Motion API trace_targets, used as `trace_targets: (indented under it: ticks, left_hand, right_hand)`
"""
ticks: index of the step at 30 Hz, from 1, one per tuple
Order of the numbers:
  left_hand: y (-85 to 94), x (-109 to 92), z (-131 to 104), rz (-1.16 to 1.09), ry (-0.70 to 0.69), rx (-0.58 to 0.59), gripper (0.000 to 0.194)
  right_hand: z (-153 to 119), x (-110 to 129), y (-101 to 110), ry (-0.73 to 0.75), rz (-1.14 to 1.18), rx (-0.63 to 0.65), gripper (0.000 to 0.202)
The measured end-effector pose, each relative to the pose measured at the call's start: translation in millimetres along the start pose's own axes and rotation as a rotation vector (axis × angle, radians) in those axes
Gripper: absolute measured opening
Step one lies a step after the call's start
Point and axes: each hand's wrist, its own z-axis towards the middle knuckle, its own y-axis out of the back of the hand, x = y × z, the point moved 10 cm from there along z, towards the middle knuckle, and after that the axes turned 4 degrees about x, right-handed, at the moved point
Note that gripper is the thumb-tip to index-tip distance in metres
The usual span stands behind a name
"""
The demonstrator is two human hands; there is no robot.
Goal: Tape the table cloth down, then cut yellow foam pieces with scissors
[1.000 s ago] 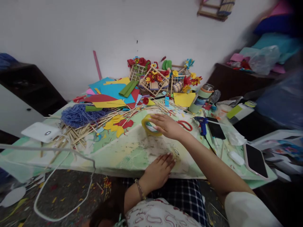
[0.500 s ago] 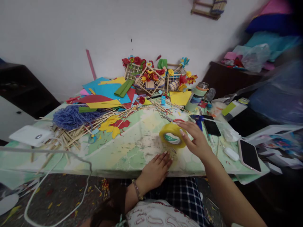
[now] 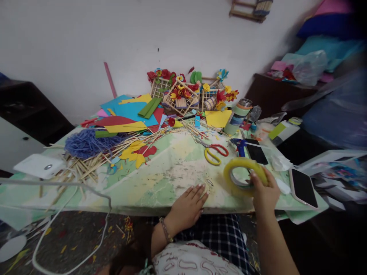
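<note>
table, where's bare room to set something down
Middle: bare cloth between yellow cutouts, scissors, held tape and left hand, running leftward along the front edge to the white cable. Crowded: the back, with coloured paper and sticks, and the right, with phone and glue gun.

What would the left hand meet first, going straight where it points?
Probably the metal scissors with red and yellow handles, though the yellow ring-shaped tape roll is near that line; depth is unclear.

scissors (image 3: 211,146) lie on the table (image 3: 155,187), left of the tape (image 3: 228,178).
</note>
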Motion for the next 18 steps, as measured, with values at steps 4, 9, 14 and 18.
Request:
trace_targets:
  ticks: [4,9,14,18]
  left_hand:
    - [2.4,2,-1,-0.138,0.001,0.029,0.057]
    - [37.1,15,12,-0.580,0.127,-0.029,0.051]
    - [79.2,35,36,-1.259,0.238,-0.215,0.045]
    - [107.1,34,48,-1.299,0.118,-0.278,0.043]
  right_hand:
    - [-4,-23,15,-0.183,0.508,-0.074,0.043]
    - [-28,-31,-17,-0.337,0.602,0.159,0.030]
    - [-50,-11,-54,-0.217,0.426,0.472,0.038]
    - [-69,-5,-70,-0.341,0.462,0.623,0.036]
